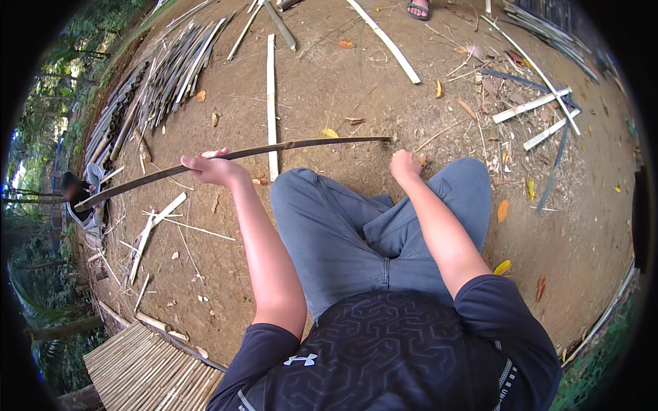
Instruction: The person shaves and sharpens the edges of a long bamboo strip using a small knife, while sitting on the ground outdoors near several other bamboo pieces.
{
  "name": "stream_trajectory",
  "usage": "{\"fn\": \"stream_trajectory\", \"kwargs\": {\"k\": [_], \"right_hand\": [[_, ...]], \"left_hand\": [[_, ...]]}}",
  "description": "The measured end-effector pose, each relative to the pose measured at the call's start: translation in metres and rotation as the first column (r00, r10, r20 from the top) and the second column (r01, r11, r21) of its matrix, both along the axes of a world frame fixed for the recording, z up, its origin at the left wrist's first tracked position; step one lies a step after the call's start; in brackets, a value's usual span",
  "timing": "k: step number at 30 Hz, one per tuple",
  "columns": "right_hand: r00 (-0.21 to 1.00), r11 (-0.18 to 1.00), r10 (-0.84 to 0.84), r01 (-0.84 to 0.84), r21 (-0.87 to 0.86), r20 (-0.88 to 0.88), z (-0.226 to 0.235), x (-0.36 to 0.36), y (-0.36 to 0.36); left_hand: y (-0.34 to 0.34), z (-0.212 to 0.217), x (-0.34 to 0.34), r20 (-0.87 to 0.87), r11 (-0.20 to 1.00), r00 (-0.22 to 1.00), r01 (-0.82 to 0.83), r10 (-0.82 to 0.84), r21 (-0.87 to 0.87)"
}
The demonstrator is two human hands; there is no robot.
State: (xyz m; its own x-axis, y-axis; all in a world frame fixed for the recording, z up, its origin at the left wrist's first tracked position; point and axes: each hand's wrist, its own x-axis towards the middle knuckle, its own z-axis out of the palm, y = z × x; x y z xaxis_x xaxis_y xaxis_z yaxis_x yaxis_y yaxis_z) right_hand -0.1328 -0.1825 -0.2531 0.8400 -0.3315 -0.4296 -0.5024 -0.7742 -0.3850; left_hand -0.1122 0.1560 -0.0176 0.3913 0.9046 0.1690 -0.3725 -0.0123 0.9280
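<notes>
A long, thin, dark bamboo strip (pixel 322 142) runs across in front of my knees, one end out to the far left and the other just ahead of my right hand. My left hand (pixel 218 171) is closed around it left of the middle, thumb and fingertips showing at its upper side. Just below the strip's right end, my right hand (pixel 406 166) is curled into a fist above the gap between my knees. Whatever the right hand may hold is hidden by its fingers. A pale split bamboo strip (pixel 272 109) lies on the ground beneath the dark one.
Piled dark bamboo strips (pixel 185 58) lie at the far left. Pale pieces (pixel 531 106) and shavings are scattered to the right, more pale slats (pixel 152 229) to the left. A slatted bamboo mat (pixel 151 366) sits at the lower left. A person (pixel 86 202) sits at the left edge; a sandalled foot (pixel 419 8) shows at the top.
</notes>
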Motion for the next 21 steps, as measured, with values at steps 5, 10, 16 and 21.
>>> {"fn": "stream_trajectory", "kwargs": {"k": [5,10,16,21], "right_hand": [[0.986,0.991,0.121,-0.126,0.042,0.113,0.038,-0.019,0.024],[0.997,0.999,-0.018,0.015,0.048,0.073,-0.001,-0.006,0.003],[0.988,0.981,0.015,-0.045,0.19,0.153,0.024,0.001,0.024],[0.969,0.983,0.012,-0.057,0.177,0.246,0.025,0.002,0.018]], "left_hand": [[-0.014,0.01,0.005,0.066,0.995,0.996,-0.073,0.068,0.068],[-0.039,0.025,0.009,0.089,0.992,0.995,0.03,-0.041,0.123],[-0.043,0.028,0.014,0.146,0.981,0.989,-0.028,0.0,0.193],[-0.069,0.042,0.014,0.135,0.976,0.991,-0.003,-0.026,0.216]]}}
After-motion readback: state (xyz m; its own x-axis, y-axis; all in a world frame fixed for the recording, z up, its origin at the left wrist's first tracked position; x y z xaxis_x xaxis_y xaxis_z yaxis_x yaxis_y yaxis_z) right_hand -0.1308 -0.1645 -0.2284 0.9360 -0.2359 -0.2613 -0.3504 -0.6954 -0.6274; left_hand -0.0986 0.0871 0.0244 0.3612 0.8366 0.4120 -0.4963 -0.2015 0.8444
